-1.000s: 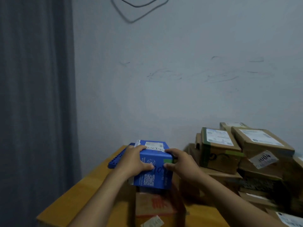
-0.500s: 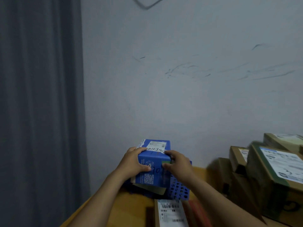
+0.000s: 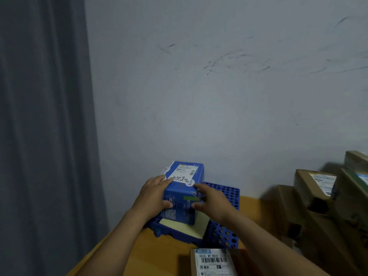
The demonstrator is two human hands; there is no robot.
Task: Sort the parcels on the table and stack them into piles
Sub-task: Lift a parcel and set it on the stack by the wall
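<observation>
As the left hand [image 3: 156, 196] and right hand [image 3: 212, 203] clasp its near sides, the blue box [image 3: 184, 186] sits over the blue crate [image 3: 226, 196].
Within the last second the box has gone leftward to the far corner of the worktop [image 3: 137, 253]; it seems to rest on a pale packet [image 3: 186, 229] in the crate; placement looks nearly done, release pending; count: one blue box, one crate, one pale packet, one labelled brown parcel [image 3: 214, 262] at the near edge, at least four brown cartons [image 3: 310, 188] at right, blurred.

Head cam only, wide-angle: looks fwd, slightly down, across table [image 3: 159, 252] corner to wall [image 3: 219, 116]; table near.
</observation>
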